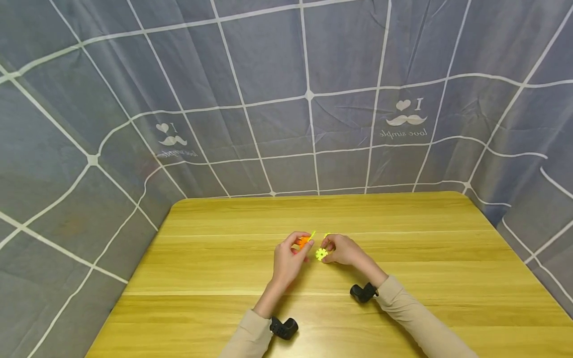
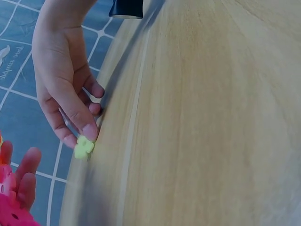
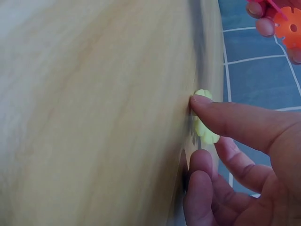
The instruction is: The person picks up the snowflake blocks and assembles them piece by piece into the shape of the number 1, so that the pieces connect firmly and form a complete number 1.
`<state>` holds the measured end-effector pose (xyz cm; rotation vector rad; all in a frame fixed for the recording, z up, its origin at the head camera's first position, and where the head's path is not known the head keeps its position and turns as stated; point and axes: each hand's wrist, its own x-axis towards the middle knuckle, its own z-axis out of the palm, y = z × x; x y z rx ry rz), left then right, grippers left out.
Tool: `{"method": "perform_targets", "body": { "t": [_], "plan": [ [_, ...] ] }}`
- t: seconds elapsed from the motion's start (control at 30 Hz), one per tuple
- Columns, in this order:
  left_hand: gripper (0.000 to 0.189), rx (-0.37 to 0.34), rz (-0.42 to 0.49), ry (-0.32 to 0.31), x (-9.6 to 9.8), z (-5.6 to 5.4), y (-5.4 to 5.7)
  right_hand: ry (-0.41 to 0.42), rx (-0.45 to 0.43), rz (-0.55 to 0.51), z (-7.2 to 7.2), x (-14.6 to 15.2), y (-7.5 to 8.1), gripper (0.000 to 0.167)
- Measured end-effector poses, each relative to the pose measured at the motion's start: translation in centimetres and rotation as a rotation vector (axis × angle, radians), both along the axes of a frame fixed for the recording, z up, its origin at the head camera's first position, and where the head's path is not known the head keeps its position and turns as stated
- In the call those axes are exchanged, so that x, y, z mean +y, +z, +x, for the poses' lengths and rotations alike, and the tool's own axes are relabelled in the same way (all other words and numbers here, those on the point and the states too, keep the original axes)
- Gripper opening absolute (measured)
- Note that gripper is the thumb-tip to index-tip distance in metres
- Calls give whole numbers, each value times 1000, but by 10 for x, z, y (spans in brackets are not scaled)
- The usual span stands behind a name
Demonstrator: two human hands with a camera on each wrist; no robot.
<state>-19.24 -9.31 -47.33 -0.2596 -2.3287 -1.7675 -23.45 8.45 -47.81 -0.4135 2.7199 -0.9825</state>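
Observation:
My left hand (image 1: 285,259) grips a small cluster of notched plastic snowflake discs. In it are an orange disc (image 1: 303,242), a yellow disc (image 1: 312,236) seen edge-on, and pink discs (image 2: 10,200) that the fingers largely cover in the head view. To its right, my right hand (image 1: 345,250) pinches a yellow-green snowflake disc (image 1: 321,254) between thumb and fingers. That disc faces the head camera, a short gap from the cluster. In the right wrist view the thumb covers part of the yellow-green disc (image 3: 209,137).
Another bit of yellow (image 1: 327,233) shows just beyond the right fingers. Both hands are over the middle of a wood-grain table (image 1: 215,278). A grey curtain with white lines (image 1: 268,129) surrounds its back and sides. Black wrist cameras (image 1: 363,293) sit on both wrists.

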Motion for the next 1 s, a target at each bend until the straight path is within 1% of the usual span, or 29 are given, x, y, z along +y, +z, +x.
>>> {"method": "perform_targets", "body": {
  "t": [0.07,0.17,0.2,0.33,0.4,0.43,0.6,0.63,0.73,0.87,0.93,1.0],
  "plan": [
    [21,-6,-8,-6,0,-1,-2,1,-8,-9,0,1,0,30],
    [21,-13,-21,-17,-1,-1,-3,-2,-19,-23,2,2,1,24],
    [20,-20,-15,-18,0,1,2,-5,-22,-30,2,3,2,22],
    [20,-29,-8,-45,1,2,1,-19,-33,-64,5,5,3,13],
    [20,-37,0,-57,1,1,1,-25,-33,-83,7,6,3,14],
    [20,-35,-2,-65,1,-1,-5,-28,-31,-93,7,6,4,15],
    [22,-53,9,-68,4,0,-3,-61,1,-129,10,8,9,22],
    [22,-55,9,-68,5,1,-2,-64,14,-131,10,8,11,24],
    [23,-49,15,-79,8,8,11,-77,53,-152,12,8,18,27],
    [22,-57,20,-92,9,17,28,-73,135,-187,14,8,26,28],
    [21,-66,17,-92,10,19,30,-74,172,-208,15,8,30,27],
    [21,-66,15,-97,10,20,32,-83,188,-230,16,8,34,26]
  ]
}}
